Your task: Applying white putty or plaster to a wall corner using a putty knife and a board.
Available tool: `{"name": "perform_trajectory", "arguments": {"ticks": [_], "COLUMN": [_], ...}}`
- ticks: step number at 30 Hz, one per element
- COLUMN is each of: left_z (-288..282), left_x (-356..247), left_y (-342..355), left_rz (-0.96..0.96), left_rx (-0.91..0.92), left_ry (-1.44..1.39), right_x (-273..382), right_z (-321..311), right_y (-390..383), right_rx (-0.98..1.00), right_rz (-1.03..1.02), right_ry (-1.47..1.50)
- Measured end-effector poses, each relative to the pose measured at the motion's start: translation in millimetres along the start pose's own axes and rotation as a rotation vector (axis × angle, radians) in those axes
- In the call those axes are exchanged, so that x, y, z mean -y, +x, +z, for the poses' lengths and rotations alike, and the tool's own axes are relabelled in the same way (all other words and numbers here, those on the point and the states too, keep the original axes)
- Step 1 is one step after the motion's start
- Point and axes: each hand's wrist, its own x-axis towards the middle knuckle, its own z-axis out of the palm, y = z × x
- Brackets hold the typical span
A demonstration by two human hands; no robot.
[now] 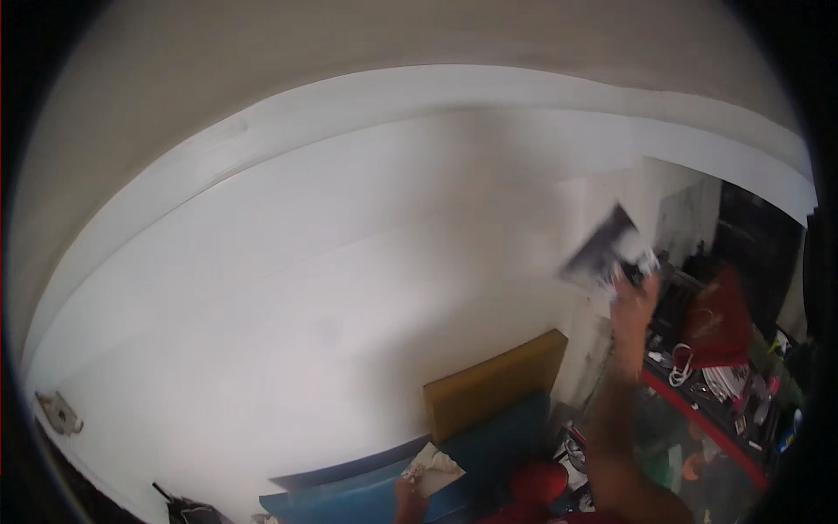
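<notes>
- Dark flat blade (601,247), smeared white: raised at right of view, before the pale wall (288,288) near its corner; edges blurred. Contact with wall: cannot tell.
- Right hand (635,304): grasping the blade at its lower right side, arm reaching up; white smears near the fingers. Exact finger placement unclear from blur.
- Pale flat piece (434,472): low, near bottom centre, one corner pointing up; whitish matter along its left side.
- Left hand (410,503): gripping this piece at its lower left; partly cut off by the lower edge.
- Mustard-coloured slab (497,384): leans by the wall, between the two hands, above a blue surface (349,499).
- Right side: cluttered table with red edge (709,434), bearing a red object (716,323) and a white loop (681,365).
- Far left: small fitting (61,414) on the wall.
</notes>
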Motion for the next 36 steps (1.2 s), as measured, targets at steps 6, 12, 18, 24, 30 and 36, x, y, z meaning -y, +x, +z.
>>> {"name": "perform_trajectory", "arguments": {"ticks": [6,12,18,24,30,36], "left_z": [-8,-33,-26,-12,-42,-34], "left_x": [-3,2,12,22,24,25], "left_y": [-16,-16,-20,-31,-39,-51], "left_rz": [-0.015,-0.218,-0.047,0.055,0.078,0.092], "left_rx": [0.083,0.178,0.116,0.136,0.151,0.093], "left_ry": [-0.125,-0.09,-0.212,-0.146,-0.102,0.092], "right_x": [-58,-50,-35,-13,-52,-29], "right_z": [-168,-164,-140,-96,-100,-92], "right_y": [-91,-222,-244,-216,-262,-276], "right_rx": [-0.256,0.235,-0.161,0.439,0.378,0.705], "right_rz": [0.313,0.848,1.011,0.752,0.77,0.607], "right_ry": [0.18,-0.099,0.518,-0.139,-0.227,-0.364]}}
